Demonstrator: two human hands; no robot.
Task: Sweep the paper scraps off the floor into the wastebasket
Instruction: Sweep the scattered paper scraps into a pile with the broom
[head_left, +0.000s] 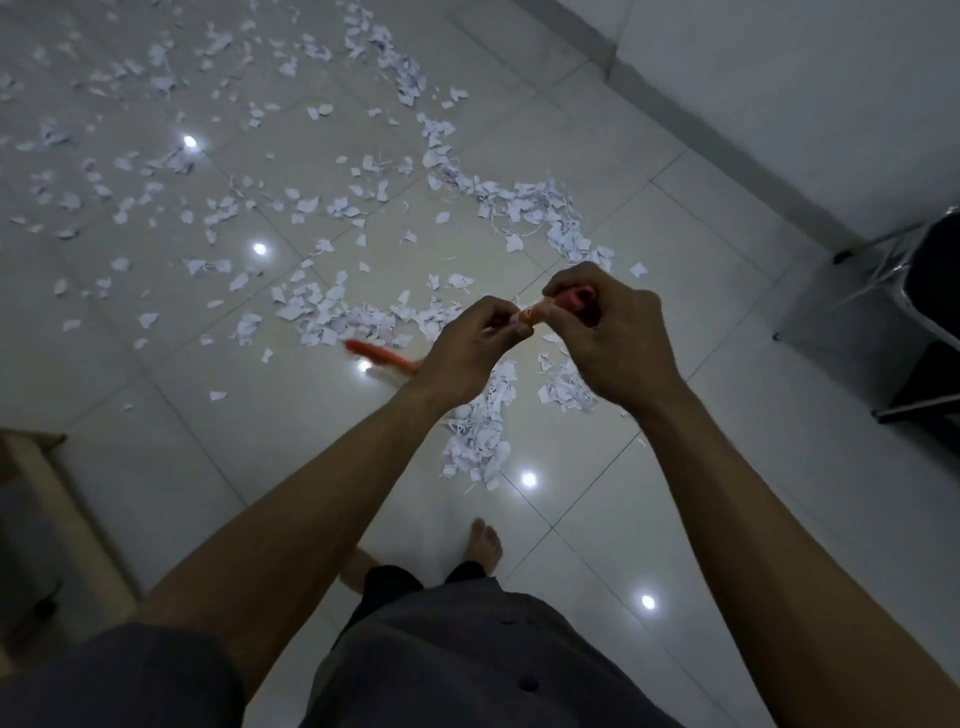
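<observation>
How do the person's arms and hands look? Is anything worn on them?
Both forearms are bare. The left hand and right hand have no gloves, and no watch or ring shows. A dark grey short sleeve covers the left upper arm; no right sleeve is in view.

Both bare forearms stretch forward, fingers curled — the right hand grips the top end of the orange broom handle, the left hand just below it.
</observation>
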